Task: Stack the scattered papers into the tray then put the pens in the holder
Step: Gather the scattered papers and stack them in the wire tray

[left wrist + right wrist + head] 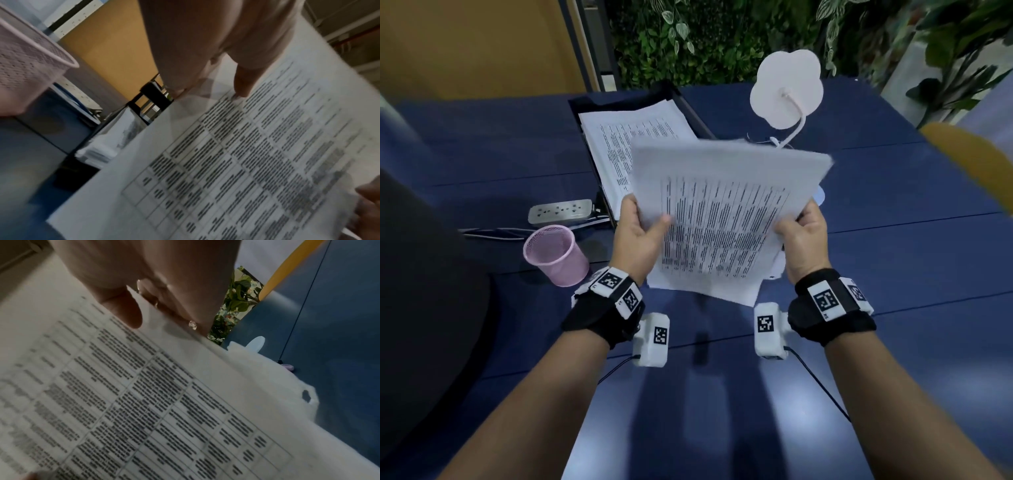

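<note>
Both hands hold a sheaf of printed papers (726, 212) above the blue table. My left hand (640, 229) grips its left edge, thumb on top. My right hand (799, 229) grips the right edge the same way. The printed tables on the top sheet (236, 162) (154, 402) fill both wrist views, with each thumb pressed on the page. Behind the sheaf, the black tray (690, 109) holds a pile of printed sheets (633, 137). The pink mesh pen holder (554, 255) stands left of my left hand, nothing visible inside. No pens are clearly visible.
A grey power strip (561, 210) with its cable lies between the holder and the tray. A white flower-shaped lamp (786, 89) stands behind the papers. Plants line the far edge. A dark chair back (421, 291) is at the left.
</note>
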A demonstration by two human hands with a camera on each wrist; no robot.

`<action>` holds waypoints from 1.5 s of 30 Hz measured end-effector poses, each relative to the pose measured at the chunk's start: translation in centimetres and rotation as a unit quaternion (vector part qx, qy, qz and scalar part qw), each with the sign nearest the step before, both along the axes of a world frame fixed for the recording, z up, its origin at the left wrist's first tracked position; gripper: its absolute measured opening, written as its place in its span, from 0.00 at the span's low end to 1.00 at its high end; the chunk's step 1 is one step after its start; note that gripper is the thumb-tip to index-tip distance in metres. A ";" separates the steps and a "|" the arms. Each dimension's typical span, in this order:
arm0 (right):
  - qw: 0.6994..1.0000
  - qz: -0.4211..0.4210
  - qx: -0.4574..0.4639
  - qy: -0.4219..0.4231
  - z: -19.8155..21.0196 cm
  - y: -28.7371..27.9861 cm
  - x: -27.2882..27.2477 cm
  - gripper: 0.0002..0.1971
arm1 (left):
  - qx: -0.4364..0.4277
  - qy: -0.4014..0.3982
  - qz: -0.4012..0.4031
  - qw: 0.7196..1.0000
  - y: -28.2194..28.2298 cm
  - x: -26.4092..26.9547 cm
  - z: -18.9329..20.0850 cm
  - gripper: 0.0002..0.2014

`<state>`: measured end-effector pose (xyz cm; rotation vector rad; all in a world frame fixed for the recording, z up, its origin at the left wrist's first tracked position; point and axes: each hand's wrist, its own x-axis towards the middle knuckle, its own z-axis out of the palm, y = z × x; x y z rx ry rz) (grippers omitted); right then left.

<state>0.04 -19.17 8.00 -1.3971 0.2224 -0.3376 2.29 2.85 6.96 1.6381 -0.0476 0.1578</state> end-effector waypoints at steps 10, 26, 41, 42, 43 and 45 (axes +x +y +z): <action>0.998 0.000 -0.044 -0.040 0.2 0.8 0.2 0.20 | 0.033 -0.055 0.004 0.998 -0.6 -0.3 2.1 0.14; 0.991 0.041 -0.113 0.064 -3.7 0.1 0.6 0.16 | -0.057 0.015 0.052 0.997 -0.3 -0.3 -1.9 0.12; 0.947 0.037 0.269 0.173 -8.3 -2.3 -2.7 0.10 | -0.256 0.070 0.192 0.945 -0.7 -1.3 -2.6 0.13; 0.945 0.044 0.274 0.171 -8.2 -2.3 -2.6 0.11 | -0.279 0.079 0.187 0.939 -0.8 -1.3 -2.6 0.13; 0.946 0.053 0.269 0.171 -8.0 -2.1 -2.6 0.13 | -0.299 0.089 0.173 0.934 -0.8 -1.4 -2.5 0.13; 0.951 0.069 0.257 0.160 -7.6 -1.7 -2.5 0.18 | -0.315 0.114 0.134 0.933 -1.0 -1.7 -2.5 0.13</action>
